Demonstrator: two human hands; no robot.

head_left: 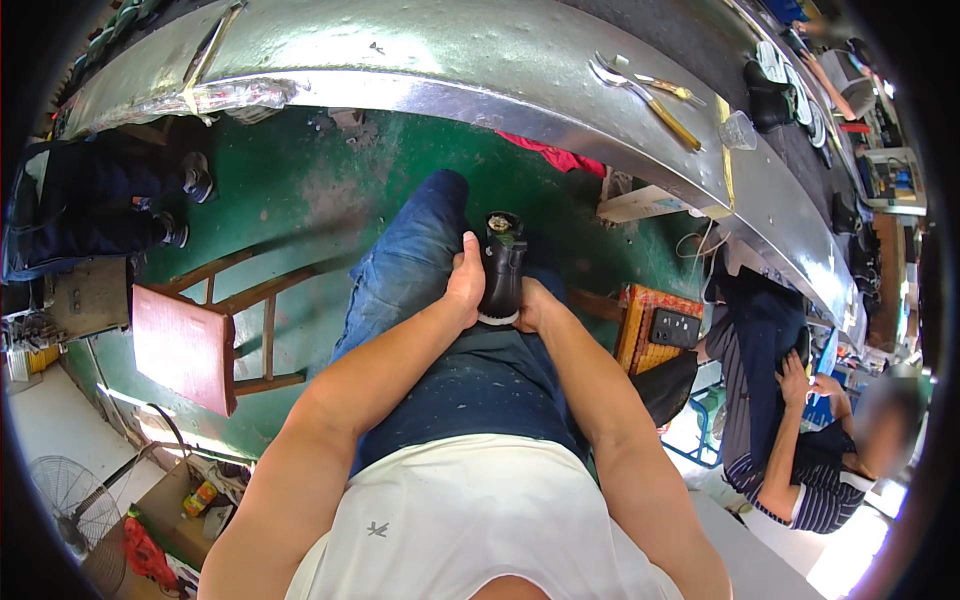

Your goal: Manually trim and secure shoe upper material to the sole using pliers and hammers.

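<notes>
A: Around you there's a green floor (290,165), with a long metal bench (480,65) curving across ahead and a stool (185,345) off to your left. To your right sits a co-worker (800,475).

B: And the boot (503,280)? It's between your two hands, above your lap near your knees, well apart from the bench.

A: How are your fingers, then?

B: Your left hand (464,285) presses along the boot's left side, thumb pointing up it. Your right hand (534,303) grips low on the other side. The boot is clamped between them, but most of your fingers are hidden, so how far they wrap under can't be told.

A: What might go wrong for you?

B: The surface looks slick, so I'd judge that easing one palm could let it slide to the floor and scuff. If the pale stuff in its opening is loose, tipping could spill it. The dark cloth (470,400) on your lap has pale specks; rubbing against it might mark the finish.

A: And its looks, as you hold it?

B: Black and glossy, open end away from you, rounded end towards you with a pale edge beneath. The inside is too small to read clearly.
</notes>
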